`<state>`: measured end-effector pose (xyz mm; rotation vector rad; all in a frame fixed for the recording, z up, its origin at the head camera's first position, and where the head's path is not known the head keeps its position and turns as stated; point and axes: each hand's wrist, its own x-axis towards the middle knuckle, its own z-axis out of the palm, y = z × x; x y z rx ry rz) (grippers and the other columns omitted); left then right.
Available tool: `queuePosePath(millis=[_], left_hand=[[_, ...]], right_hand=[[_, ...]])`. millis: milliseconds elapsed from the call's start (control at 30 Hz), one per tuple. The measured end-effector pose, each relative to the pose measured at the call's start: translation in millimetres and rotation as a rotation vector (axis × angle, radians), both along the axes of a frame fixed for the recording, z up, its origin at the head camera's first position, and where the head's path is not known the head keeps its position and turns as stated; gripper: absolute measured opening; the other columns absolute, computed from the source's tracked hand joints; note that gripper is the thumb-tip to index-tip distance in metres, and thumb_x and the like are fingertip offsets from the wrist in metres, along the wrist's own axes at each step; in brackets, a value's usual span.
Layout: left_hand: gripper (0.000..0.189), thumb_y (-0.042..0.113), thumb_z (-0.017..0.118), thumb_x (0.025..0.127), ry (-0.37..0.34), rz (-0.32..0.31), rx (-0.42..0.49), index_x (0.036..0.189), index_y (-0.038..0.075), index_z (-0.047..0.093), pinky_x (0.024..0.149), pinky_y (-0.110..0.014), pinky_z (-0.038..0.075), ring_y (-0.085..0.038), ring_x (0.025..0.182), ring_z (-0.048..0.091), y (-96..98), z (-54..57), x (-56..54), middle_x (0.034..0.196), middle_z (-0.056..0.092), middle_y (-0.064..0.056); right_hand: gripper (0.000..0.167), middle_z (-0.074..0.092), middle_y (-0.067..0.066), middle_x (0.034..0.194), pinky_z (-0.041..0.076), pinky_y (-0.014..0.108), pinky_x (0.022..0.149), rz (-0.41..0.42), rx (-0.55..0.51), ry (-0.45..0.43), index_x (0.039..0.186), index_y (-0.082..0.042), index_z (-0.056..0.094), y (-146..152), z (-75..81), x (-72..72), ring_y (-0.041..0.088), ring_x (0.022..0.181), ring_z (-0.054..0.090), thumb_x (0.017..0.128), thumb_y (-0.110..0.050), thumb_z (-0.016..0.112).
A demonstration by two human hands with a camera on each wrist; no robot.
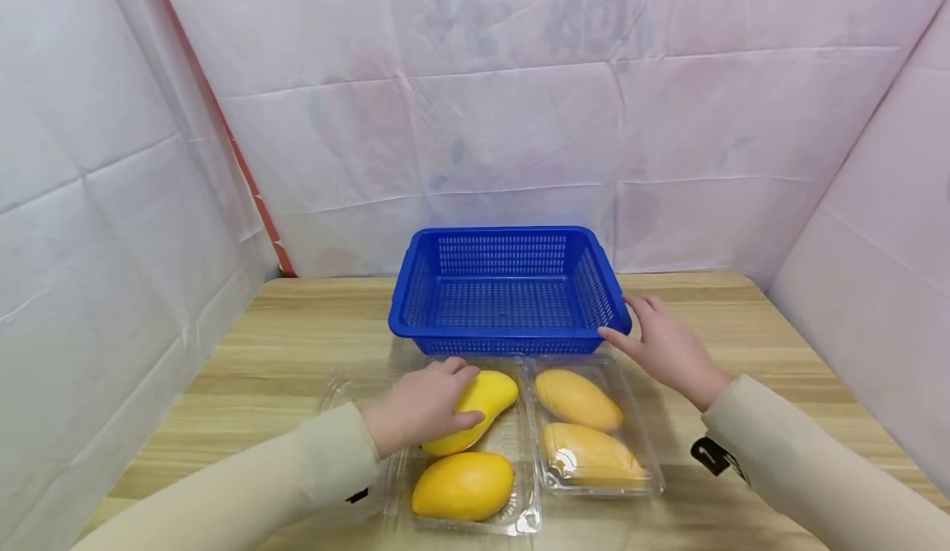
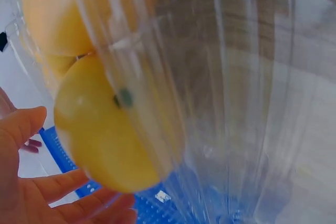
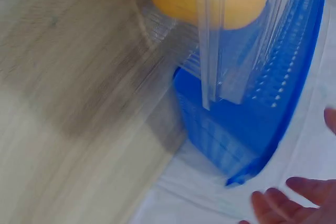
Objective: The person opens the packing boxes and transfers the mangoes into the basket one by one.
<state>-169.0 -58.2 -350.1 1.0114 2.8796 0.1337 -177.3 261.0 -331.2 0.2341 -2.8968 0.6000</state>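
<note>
Covering the curved mango [image 1: 496, 394]: left hand [image 1: 426, 409], thumb and fingers apart, lies over the fruit's left part; whether it presses firmly cannot be told.
Slip risk: the skin looks smooth, so a lift with fingers this loose could let the mango roll out or bump its neighbour.
Mango's look: bright yellow, slightly glossy, bent, its rounded far end showing ahead and to the right of the hand.
Rounder mango [image 1: 463, 486]: nearer the body than the left hand, deeper yellow and plump.
Clear box [image 1: 523, 452]: around both fruits, beneath the left hand, its lid [image 1: 349, 383] spread to that hand's left.
Covered box [image 1: 653, 473]: right of the left hand, two paler mangoes [image 1: 577, 400] under clear plastic.
Blue basket [image 1: 505, 333]: just ahead of the left hand.
Right hand [image 1: 671, 351]: fingers parted at the basket's near right corner; a careless push there could shift it.
Table [image 1: 297, 328]: below both hands.
</note>
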Motion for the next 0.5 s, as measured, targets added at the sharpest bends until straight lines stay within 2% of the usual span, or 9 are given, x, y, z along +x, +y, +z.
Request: queuePosePath(millis=[100, 200, 300, 500], left_hand=[[0.066, 0.051, 0.059, 0.085, -0.028, 0.021, -0.026, 0.134, 0.008, 0.049, 0.084, -0.04, 0.049, -0.026, 0.105, 0.055, 4.0, -4.3, -0.7, 0.124, 0.053, -0.009], [0.069, 0.052, 0.06, 0.084, -0.043, 0.04, -0.029, 0.136, 0.008, 0.047, 0.084, -0.041, 0.049, -0.027, 0.107, 0.055, 7.4, -9.9, -1.8, 0.126, 0.052, -0.01], [0.072, 0.053, 0.061, 0.083, -0.061, 0.053, -0.039, 0.137, 0.008, 0.045, 0.086, -0.043, 0.048, -0.03, 0.11, 0.054, 10.0, -14.4, -2.7, 0.13, 0.05, -0.012], [0.077, 0.054, 0.061, 0.082, -0.081, 0.074, -0.075, 0.139, 0.007, 0.042, 0.085, -0.043, 0.048, -0.031, 0.11, 0.054, 13.0, -14.0, -1.2, 0.133, 0.048, -0.013]], right_hand=[[0.089, 0.036, 0.035, 0.132, 0.032, 0.062, 0.093, 0.009, -0.034, -0.1, 0.14, 0.011, 0.027, 1, -5.2, -12.2, 0.05, 0.117, 0.04, 0.088, -0.057, 0.05], [0.096, 0.03, 0.036, 0.136, 0.03, 0.062, 0.095, 0.024, -0.084, -0.185, 0.143, 0.011, 0.016, 1, -11.1, -22.2, 0.051, 0.121, 0.036, 0.088, -0.061, 0.047], [0.098, 0.019, 0.038, 0.14, 0.025, 0.062, 0.099, 0.035, -0.127, -0.235, 0.143, 0.012, 0.005, -1, -14.5, -27.9, 0.053, 0.126, 0.026, 0.089, -0.058, 0.047], [0.108, -0.007, 0.039, 0.145, 0.012, 0.062, 0.103, 0.026, -0.178, -0.314, 0.14, 0.013, -0.015, -3, -17.7, -31.7, 0.053, 0.132, 0.002, 0.089, -0.059, 0.047]])
